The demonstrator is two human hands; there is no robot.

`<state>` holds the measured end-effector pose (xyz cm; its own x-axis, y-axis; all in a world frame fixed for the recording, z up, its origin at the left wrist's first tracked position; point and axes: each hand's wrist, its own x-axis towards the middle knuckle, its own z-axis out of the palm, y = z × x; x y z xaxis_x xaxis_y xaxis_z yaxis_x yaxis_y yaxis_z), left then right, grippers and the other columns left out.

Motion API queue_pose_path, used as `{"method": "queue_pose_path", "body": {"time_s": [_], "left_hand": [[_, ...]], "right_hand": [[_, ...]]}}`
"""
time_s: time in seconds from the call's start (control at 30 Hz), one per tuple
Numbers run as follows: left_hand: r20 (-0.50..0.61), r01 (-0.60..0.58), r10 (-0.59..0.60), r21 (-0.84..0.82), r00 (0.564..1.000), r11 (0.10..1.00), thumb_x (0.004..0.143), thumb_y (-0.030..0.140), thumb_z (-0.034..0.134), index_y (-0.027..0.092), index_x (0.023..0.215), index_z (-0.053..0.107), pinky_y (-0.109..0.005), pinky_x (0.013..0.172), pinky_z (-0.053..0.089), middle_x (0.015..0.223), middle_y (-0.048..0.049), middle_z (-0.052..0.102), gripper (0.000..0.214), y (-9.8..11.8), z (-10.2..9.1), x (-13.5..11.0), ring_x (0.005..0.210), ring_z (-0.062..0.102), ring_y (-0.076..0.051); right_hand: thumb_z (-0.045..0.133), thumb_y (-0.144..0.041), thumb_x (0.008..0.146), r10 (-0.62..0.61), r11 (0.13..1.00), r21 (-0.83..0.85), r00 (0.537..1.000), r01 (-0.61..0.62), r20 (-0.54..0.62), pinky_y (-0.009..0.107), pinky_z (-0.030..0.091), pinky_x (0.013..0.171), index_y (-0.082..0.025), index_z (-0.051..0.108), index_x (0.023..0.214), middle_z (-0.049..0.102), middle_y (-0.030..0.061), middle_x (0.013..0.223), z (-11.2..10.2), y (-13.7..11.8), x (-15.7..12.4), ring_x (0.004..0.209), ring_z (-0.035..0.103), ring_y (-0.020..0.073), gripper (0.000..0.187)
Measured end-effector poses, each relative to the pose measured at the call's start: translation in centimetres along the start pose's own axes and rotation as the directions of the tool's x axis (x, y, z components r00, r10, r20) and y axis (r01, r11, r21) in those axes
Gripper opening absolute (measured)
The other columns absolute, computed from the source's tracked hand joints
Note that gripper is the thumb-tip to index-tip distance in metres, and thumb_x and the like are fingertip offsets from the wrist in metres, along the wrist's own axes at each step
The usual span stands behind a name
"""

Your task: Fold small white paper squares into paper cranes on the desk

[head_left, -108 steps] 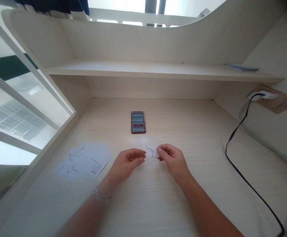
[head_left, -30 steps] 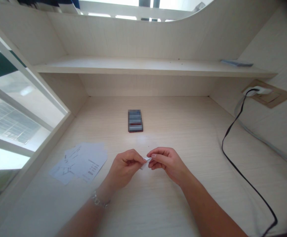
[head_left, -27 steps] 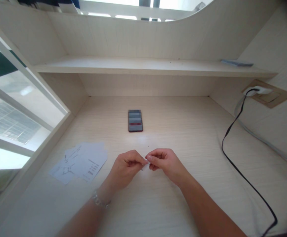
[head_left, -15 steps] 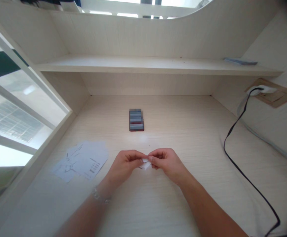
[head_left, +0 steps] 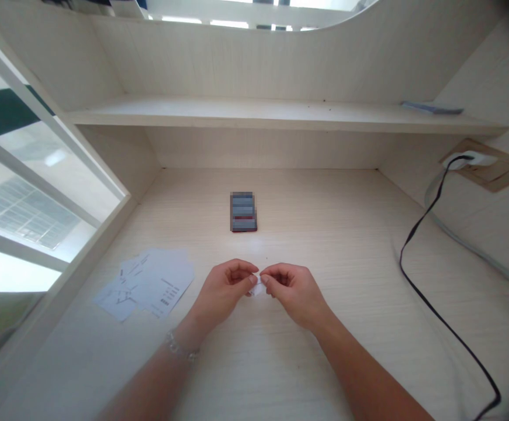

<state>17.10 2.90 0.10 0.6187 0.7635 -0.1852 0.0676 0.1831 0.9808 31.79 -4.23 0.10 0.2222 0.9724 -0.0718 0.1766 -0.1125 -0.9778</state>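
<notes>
pinched between the fingertips of both hands, a small folded slip of white paper [head_left: 258,287] sits just above the desk, with the left hand [head_left: 221,292] and right hand [head_left: 293,292] nearly closed on it from either side. their fingertips almost meet at the slip, which is mostly hidden behind them. a thin bracelet [head_left: 177,346] circles the left wrist.

one phone-sized dark rectangle [head_left: 243,211], pixelated and lying flat, sits ahead of the hands, well apart from them. to the left, near the left hand, lies a loose pile of printed white paper sheets [head_left: 149,280]; they overlap, so i can't count them exactly.

the pale wood-grain desk [head_left: 346,234] has open room on both sides of the hands. its left edge runs along a window [head_left: 30,216]. one black cable [head_left: 429,280] curves down the right side from a white plug [head_left: 467,159] in a wall socket. the shelf [head_left: 280,116] above holds one flat bluish item [head_left: 432,107] near its right end.
</notes>
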Motion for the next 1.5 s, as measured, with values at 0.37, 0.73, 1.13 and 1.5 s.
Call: {"method": "queue_pose_path", "body": {"time_s": [0.37,0.73,1.13,1.5], "left_hand": [[0.008,-0.041,0.041,-0.064,0.999,0.997,0.079,0.026,0.056,0.014,0.098,0.058,-0.025,0.061,0.048,0.070,-0.0030,0.064,0.023,0.2,-0.2,-0.1,0.064,0.058,-0.012],[-0.123,-0.080,0.080,0.000,0.989,0.997,0.067,0.019,0.069,0.014,0.085,0.058,-0.020,0.062,0.046,0.072,-0.0017,0.065,0.022,-0.1,0.1,-0.3,0.067,0.060,-0.011],[-0.170,-0.068,0.064,-0.018,0.983,0.998,0.063,0.017,0.070,0.014,0.082,0.058,-0.021,0.059,0.046,0.068,-0.0002,0.064,0.023,0.3,0.1,-0.2,0.063,0.059,-0.011],[-0.202,-0.109,0.111,0.020,0.973,0.994,0.064,0.020,0.069,0.015,0.084,0.059,-0.021,0.060,0.046,0.070,-0.0007,0.063,0.023,-0.2,-0.3,-0.1,0.065,0.059,-0.011]], "right_hand": [[0.063,-0.023,0.069,0.090,0.982,0.159,0.995,-0.097,0.052,0.024,0.042,0.051,-0.013,0.068,0.079,0.061,0.0022,0.060,-0.1,-0.3,0.4,0.053,0.052,0.0107,0.014],[0.064,-0.033,0.071,0.139,0.955,0.254,0.988,-0.150,0.064,0.027,0.047,0.055,-0.013,0.066,0.083,0.061,0.0020,0.060,-0.4,-0.2,0.5,0.057,0.056,0.0123,0.023],[0.064,-0.028,0.071,0.071,0.966,0.247,0.997,-0.076,0.029,0.026,0.048,0.056,-0.015,0.059,0.091,0.059,0.0001,0.065,-0.3,0.3,0.5,0.058,0.056,0.0117,0.025],[0.058,-0.031,0.075,0.079,0.991,0.099,0.992,-0.088,0.096,0.023,0.043,0.053,-0.014,0.058,0.069,0.059,0.0014,0.062,-0.4,0.5,0.7,0.054,0.052,0.0098,0.018]]}}
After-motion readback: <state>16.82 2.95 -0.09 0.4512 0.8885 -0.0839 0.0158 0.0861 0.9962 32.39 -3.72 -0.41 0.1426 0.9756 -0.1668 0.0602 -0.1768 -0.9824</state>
